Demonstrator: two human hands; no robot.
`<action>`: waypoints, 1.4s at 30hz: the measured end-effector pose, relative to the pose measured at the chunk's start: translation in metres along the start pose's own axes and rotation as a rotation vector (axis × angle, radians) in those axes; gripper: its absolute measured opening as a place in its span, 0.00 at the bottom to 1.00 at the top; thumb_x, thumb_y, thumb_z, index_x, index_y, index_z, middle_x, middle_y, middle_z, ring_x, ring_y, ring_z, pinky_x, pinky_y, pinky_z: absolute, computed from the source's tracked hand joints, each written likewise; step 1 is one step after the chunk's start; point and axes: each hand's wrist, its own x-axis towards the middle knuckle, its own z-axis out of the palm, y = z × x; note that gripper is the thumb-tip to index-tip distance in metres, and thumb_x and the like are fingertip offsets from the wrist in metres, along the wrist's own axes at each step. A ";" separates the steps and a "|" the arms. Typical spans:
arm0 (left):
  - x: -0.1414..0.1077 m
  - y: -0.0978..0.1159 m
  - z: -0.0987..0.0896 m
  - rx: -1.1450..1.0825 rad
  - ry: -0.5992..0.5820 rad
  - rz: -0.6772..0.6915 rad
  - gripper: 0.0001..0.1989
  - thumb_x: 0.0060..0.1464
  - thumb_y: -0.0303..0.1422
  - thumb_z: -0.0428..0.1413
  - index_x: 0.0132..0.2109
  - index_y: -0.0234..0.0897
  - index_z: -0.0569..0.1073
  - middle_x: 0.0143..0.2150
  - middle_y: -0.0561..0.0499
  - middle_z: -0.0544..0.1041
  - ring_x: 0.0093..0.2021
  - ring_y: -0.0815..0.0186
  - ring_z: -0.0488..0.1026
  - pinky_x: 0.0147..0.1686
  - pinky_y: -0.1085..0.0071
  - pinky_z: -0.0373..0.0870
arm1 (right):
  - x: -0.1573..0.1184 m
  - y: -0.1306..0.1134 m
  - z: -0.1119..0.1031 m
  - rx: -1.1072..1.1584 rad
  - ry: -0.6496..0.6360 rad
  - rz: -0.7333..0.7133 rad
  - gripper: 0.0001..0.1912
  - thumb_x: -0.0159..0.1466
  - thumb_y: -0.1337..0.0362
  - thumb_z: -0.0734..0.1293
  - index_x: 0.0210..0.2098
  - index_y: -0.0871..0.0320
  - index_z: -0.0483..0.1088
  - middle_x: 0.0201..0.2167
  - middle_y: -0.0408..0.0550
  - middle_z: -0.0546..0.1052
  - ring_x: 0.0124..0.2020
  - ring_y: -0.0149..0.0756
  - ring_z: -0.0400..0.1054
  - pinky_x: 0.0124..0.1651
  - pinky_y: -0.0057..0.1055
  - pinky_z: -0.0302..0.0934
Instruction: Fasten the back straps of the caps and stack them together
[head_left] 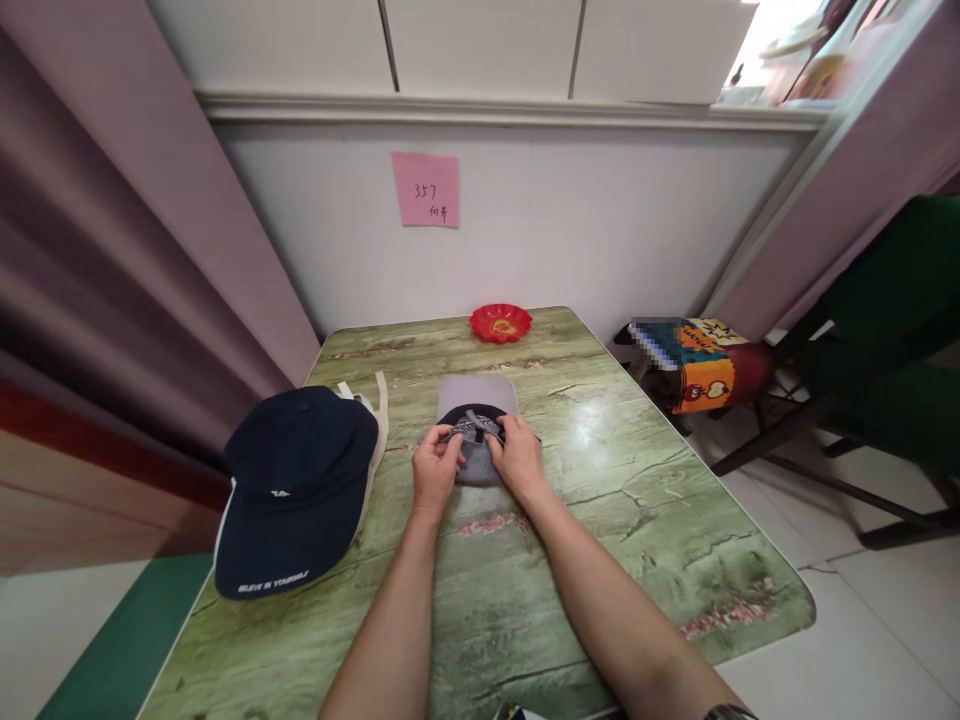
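Note:
A grey baseball cap (477, 466) lies on the table in front of me, its lighter brim (477, 391) pointing away toward the wall. Its dark inside and a grey strap show between my hands. My left hand (435, 470) pinches the left part of the strap area, thumb and fingers together. From the other side, my right hand (520, 456) grips the cap's right edge near the strap, with its fingers curled. Exactly which piece lies between the fingertips is partly hidden. Left of my hands rests a navy cap (300, 450) with white lettering on its brim and pale ties.
Green marble-patterned table (495, 600) beneath everything. A red scalloped dish (480, 325) stands near its far edge. Pink paper (426, 190) is stuck on the wall behind. To the right are a stool with a colourful cover (705, 385) and a dark chair (885, 400). Curtains (150, 200) hang at left.

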 end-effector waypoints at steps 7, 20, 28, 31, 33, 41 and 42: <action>-0.002 0.001 0.003 -0.004 0.006 0.012 0.11 0.51 0.39 0.61 0.38 0.37 0.74 0.20 0.57 0.71 0.16 0.71 0.66 0.16 0.77 0.60 | -0.002 0.011 -0.005 0.129 -0.025 -0.017 0.13 0.67 0.59 0.63 0.47 0.52 0.76 0.42 0.49 0.80 0.42 0.41 0.74 0.47 0.35 0.65; -0.005 0.006 0.000 -0.015 -0.241 0.034 0.13 0.58 0.41 0.57 0.41 0.35 0.74 0.19 0.58 0.66 0.17 0.74 0.59 0.18 0.78 0.56 | 0.004 0.007 -0.014 1.210 -0.467 0.251 0.18 0.57 0.53 0.71 0.41 0.59 0.76 0.28 0.43 0.75 0.21 0.24 0.62 0.24 0.23 0.56; -0.006 0.005 0.004 -0.012 -0.191 0.072 0.09 0.57 0.37 0.59 0.41 0.37 0.69 0.26 0.58 0.70 0.19 0.75 0.63 0.19 0.78 0.61 | -0.001 0.004 -0.009 1.057 -0.420 0.244 0.16 0.55 0.52 0.73 0.31 0.60 0.73 0.14 0.35 0.66 0.16 0.24 0.54 0.20 0.23 0.48; -0.007 0.005 0.004 0.118 -0.130 0.213 0.08 0.56 0.34 0.59 0.43 0.36 0.74 0.39 0.50 0.75 0.24 0.75 0.67 0.24 0.76 0.67 | 0.000 0.003 -0.009 1.075 -0.386 0.284 0.17 0.55 0.51 0.72 0.31 0.59 0.71 0.14 0.36 0.67 0.15 0.24 0.55 0.19 0.23 0.47; -0.008 0.006 0.005 0.197 -0.119 0.314 0.09 0.55 0.31 0.59 0.44 0.36 0.76 0.47 0.46 0.75 0.26 0.75 0.68 0.25 0.76 0.68 | 0.001 0.002 -0.009 1.101 -0.371 0.307 0.17 0.55 0.51 0.72 0.30 0.59 0.70 0.16 0.37 0.69 0.14 0.23 0.56 0.18 0.22 0.48; -0.011 0.007 0.006 0.278 -0.118 0.414 0.10 0.56 0.30 0.60 0.46 0.37 0.78 0.43 0.48 0.75 0.24 0.76 0.66 0.22 0.78 0.65 | 0.003 0.002 -0.013 1.176 -0.386 0.341 0.17 0.53 0.52 0.73 0.28 0.59 0.70 0.17 0.38 0.70 0.14 0.23 0.56 0.16 0.22 0.47; -0.010 0.007 0.006 0.277 -0.120 0.419 0.10 0.56 0.31 0.60 0.46 0.37 0.78 0.43 0.48 0.76 0.24 0.76 0.66 0.22 0.78 0.65 | 0.003 0.002 -0.013 1.180 -0.390 0.338 0.17 0.53 0.52 0.73 0.28 0.59 0.70 0.17 0.38 0.70 0.14 0.23 0.57 0.16 0.22 0.47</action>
